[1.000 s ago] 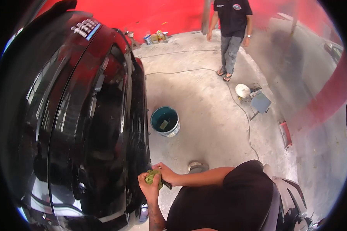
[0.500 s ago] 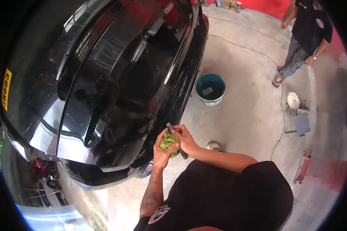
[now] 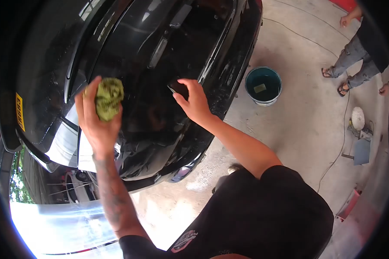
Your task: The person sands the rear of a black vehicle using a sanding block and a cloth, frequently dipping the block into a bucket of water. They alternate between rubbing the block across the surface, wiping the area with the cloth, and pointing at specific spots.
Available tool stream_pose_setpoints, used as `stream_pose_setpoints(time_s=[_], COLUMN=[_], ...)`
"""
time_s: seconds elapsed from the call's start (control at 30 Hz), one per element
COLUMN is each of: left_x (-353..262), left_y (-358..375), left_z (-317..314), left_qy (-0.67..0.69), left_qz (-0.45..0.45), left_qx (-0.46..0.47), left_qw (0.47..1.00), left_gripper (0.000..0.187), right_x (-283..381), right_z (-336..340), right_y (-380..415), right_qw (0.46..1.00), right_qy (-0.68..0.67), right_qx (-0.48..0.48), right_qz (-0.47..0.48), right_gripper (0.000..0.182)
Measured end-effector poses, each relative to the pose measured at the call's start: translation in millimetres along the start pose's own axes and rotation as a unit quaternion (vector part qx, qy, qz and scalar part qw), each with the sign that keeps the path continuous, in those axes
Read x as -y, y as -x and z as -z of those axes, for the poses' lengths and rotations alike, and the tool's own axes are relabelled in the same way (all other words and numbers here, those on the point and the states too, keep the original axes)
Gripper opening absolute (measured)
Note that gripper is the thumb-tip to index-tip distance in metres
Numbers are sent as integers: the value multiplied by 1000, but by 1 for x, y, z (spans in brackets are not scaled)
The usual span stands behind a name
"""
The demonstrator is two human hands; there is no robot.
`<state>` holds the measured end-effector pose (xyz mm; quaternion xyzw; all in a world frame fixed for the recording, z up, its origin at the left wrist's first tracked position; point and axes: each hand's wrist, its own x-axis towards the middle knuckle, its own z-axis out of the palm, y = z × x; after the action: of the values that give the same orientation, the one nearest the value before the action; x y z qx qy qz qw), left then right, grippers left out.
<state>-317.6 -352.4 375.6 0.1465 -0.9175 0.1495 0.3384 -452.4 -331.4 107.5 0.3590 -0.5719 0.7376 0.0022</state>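
Observation:
A crumpled green cloth (image 3: 110, 98) is bunched in my left hand (image 3: 98, 121), which is raised over the rear side of a glossy black car (image 3: 138, 110). My right hand (image 3: 198, 103) reaches over the same car, thumb and fingers closed around a small dark flat tool (image 3: 180, 90) with a pale edge. Its dark colour blends with the car behind it, and its exact kind does not show. Both hands overlap the dark bodywork in this view, well apart from each other. A yellow number plate (image 3: 20, 112) is on the car at far left.
A teal bucket (image 3: 263, 72) holding dark water and a pale block stands right of the car. Another person's legs (image 3: 354, 64) are at upper right. A cable (image 3: 344, 125) runs across the concrete floor, past a stand with a white rounded top (image 3: 357, 117).
My hands have separated from wiping contact around the tool. The left moved left and up with the cloth; the right moved up over the car with the tool. The view has shifted.

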Motion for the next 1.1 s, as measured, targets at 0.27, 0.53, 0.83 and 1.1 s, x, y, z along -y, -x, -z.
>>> stream_pose_setpoints(time_s=[0.27,0.53,0.83,1.1], left_x=[45,60,69,83], left_y=[-40,-76,-84,-34], left_z=[-50,-70,-79,-39], left_qy=[-234,-211,-203,-190], left_qz=[-198,-233,-239,-230], left_qx=[95,75,61,48], left_qw=[947,946,948,953], left_gripper=[83,54,50,61], right_x=[4,-6,3,21], right_z=[-34,-43,-48,-52], right_y=[-23,-72,-55,-20], right_qw=[997,992,994,999], right_qy=[73,69,55,36], right_qx=[-26,-105,-84,-20], right_qz=[32,24,34,34], right_gripper=[44,39,39,39])
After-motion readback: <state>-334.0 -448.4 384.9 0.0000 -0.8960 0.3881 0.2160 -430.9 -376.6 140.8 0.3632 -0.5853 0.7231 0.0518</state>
